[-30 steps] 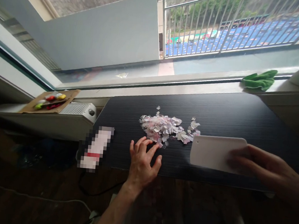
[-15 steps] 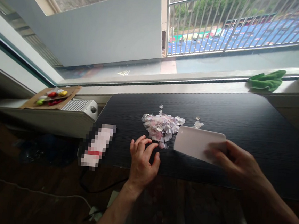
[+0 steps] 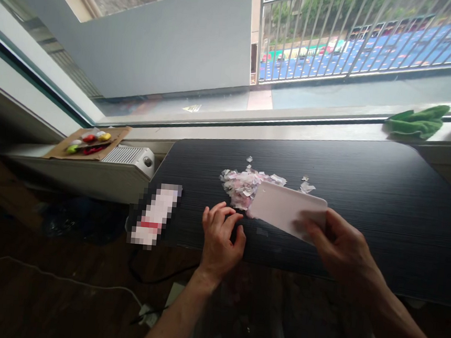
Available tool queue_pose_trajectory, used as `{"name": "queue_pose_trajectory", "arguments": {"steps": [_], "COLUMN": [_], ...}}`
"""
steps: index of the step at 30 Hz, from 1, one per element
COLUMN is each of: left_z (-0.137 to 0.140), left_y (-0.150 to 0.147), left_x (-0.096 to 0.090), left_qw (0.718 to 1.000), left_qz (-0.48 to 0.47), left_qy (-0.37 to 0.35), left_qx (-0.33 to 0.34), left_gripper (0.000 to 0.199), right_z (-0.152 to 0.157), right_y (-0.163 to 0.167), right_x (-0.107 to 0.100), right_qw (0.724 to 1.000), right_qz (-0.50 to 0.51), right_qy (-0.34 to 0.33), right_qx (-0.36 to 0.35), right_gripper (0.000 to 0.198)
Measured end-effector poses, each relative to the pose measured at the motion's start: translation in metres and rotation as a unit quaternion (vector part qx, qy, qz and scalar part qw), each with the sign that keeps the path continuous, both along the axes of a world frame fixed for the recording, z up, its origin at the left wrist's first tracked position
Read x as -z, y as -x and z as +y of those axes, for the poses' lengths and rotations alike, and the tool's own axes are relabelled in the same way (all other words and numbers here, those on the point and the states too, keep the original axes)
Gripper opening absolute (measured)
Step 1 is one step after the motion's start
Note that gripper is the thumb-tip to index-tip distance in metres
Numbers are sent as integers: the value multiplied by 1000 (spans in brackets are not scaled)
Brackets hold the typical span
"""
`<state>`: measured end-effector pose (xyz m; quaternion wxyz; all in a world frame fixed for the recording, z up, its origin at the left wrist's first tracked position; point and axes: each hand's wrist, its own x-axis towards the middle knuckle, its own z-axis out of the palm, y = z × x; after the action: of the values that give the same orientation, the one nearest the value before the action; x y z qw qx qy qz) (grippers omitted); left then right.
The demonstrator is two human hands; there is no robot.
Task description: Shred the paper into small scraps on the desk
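Scraper (image 3: 283,206) farther left, paper scraps (image 3: 242,185) bunched closer

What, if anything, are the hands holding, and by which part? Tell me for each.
The right hand grips a flat pale piece by the end farther from the pile of scraps. The left hand shows nothing held.

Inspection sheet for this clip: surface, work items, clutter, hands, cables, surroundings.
Surface: dark tabletop, finely lined.
Work items: pile of pale scraps; flat white scraper overlapping its right side in view.
Clutter: stray scraps right of the pile; pixelated item at the tabletop's left end, unidentifiable.
Hands: right hand grips the scraper; left hand curled near the pile, nothing seen held.
Cables: white cable, black cable, lower left.
Surroundings: green cloth on windowsill; railing outside.
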<state>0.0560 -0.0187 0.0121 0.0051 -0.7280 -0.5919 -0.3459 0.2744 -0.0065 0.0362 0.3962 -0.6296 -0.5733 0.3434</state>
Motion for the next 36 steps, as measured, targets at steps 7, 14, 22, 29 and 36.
{"name": "queue_pose_trajectory", "arguments": {"steps": [7,14,22,29,36], "left_z": [2,2,5,4,7], "left_y": [-1,-1,-1,-3,-4], "left_x": [2,6,9,6,13], "left_qw": [1000,998,995,993,990], "left_qz": [12,34,58,73,73], "left_qy": [-18,-50,-75,-80,-113], "left_qx": [-2,14,22,38,33], "left_gripper": [18,16,15,14,16], "right_z": [-7,-17,-22,-16,-12], "right_y": [-10,-8,-3,-3,-6], "right_x": [1,22,27,23,23], "right_qw": [995,966,988,986,985], "right_qz": [87,204,43,-20,35], "right_qy": [28,-54,-117,-154,-161], "right_qx": [44,152,86,63,56], "right_gripper": [23,21,20,23,22]}}
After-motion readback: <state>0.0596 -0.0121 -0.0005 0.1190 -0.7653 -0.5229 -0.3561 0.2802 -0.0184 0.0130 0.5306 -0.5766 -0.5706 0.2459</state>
